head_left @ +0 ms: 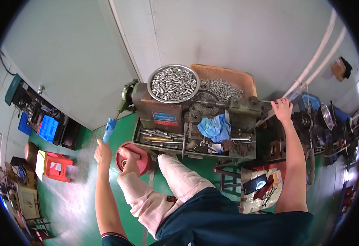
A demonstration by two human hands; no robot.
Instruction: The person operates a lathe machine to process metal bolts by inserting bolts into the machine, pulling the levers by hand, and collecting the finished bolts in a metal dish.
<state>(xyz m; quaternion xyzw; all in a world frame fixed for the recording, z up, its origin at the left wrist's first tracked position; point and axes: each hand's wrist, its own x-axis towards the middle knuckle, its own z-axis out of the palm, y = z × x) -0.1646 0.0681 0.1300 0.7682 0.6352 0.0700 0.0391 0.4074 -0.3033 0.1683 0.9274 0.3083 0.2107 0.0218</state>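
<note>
At the left end of a small bench lathe point(164, 111), my left hand point(102, 154) is closed round the lower end of a lever handle point(110, 128) wrapped in light blue material. Beyond the lathe's right end, my right hand point(283, 110) is bent over the tip of a thin metal rod point(264, 101), its fingers partly hidden. On top of the lathe stands a round steel bowl point(149, 91) heaped with small shiny metal parts point(174, 83). Behind it an orange plastic basket point(224, 72) contains more small metal parts point(222, 90).
The lathe's tray point(196, 154) contains metal tools point(159, 137) and a crumpled blue cloth point(215, 128). My foot rests on a red round base point(146, 162). A phone point(255, 184) and scissors point(269, 196) lie on a covered stool at right. A red stool point(59, 167) stands left.
</note>
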